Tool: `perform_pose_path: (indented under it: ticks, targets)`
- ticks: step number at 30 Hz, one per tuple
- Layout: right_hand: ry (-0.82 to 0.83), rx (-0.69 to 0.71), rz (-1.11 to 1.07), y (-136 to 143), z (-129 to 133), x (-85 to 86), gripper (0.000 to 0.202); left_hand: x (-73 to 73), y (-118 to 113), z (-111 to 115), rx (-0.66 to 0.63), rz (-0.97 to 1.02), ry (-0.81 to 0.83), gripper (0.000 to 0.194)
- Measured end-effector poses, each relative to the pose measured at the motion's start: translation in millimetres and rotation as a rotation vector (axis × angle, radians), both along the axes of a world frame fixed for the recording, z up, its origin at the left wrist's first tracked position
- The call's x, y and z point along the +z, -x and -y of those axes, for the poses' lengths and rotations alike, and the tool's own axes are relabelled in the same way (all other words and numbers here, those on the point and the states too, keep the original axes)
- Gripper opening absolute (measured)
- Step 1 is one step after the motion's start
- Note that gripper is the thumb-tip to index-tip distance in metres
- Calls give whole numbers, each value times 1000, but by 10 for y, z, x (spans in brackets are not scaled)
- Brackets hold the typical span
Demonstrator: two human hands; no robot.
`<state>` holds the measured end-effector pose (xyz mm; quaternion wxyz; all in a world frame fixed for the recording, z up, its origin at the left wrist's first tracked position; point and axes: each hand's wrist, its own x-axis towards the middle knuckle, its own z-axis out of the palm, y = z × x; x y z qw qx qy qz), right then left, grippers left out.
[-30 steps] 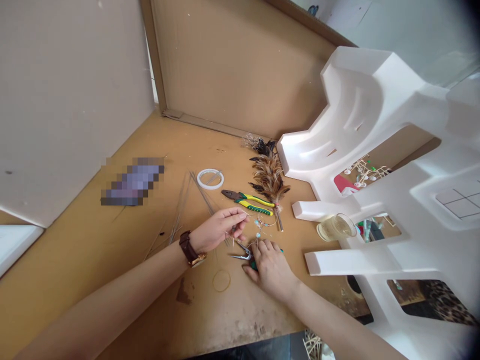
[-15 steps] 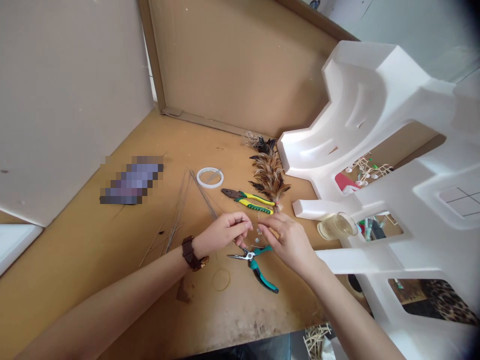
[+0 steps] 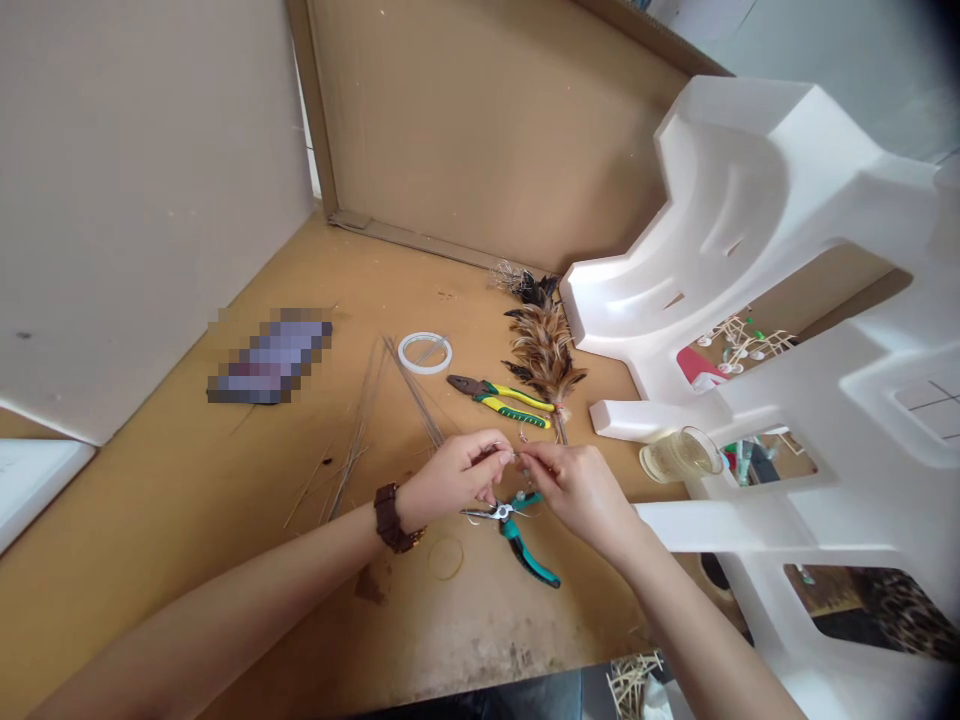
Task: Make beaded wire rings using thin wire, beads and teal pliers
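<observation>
My left hand [image 3: 459, 468], with a dark watch [image 3: 390, 518] at its wrist, has thumb and forefinger pinched on a thin wire [image 3: 516, 454]. Fingertip to fingertip with it, my right hand [image 3: 581, 490] pinches the same wire. Small clear pieces, too blurred to name, hang just below the fingers. Under the hands lie teal-handled long-nose pliers [image 3: 529, 556], jaws toward the left. Beyond them rest yellow-and-green pliers [image 3: 517, 404] and a bundle of brown and black feathers [image 3: 546, 340]. A white tape roll [image 3: 406, 352] sits to their left.
Loose straight wires [image 3: 414, 388] lie left of the hands, a thin ring [image 3: 445, 558] nearer me. A blurred-out flat object [image 3: 274, 358] is farther left. At right stand a glass of pale liquid [image 3: 679, 454] and a white plastic chair [image 3: 720, 190]. A cardboard panel [image 3: 480, 120] closes the back.
My two hands have come closer together, so the fingertips nearly meet at the wire. The whole view has shifted slightly. The pliers, feathers and tape roll lie where they were.
</observation>
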<state>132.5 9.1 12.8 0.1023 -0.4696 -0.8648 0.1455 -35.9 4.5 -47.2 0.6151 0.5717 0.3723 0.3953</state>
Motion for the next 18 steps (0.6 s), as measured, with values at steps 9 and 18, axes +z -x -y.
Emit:
perform_pose_path:
  ticks: [9, 18]
  targets:
    - [14, -61, -37, -43, -44, -156, 24, -43, -56, -6, 54, 12, -1, 17]
    - [398, -363, -772, 40, -156, -607, 34, -295, -101, -164, 184, 212, 80, 24]
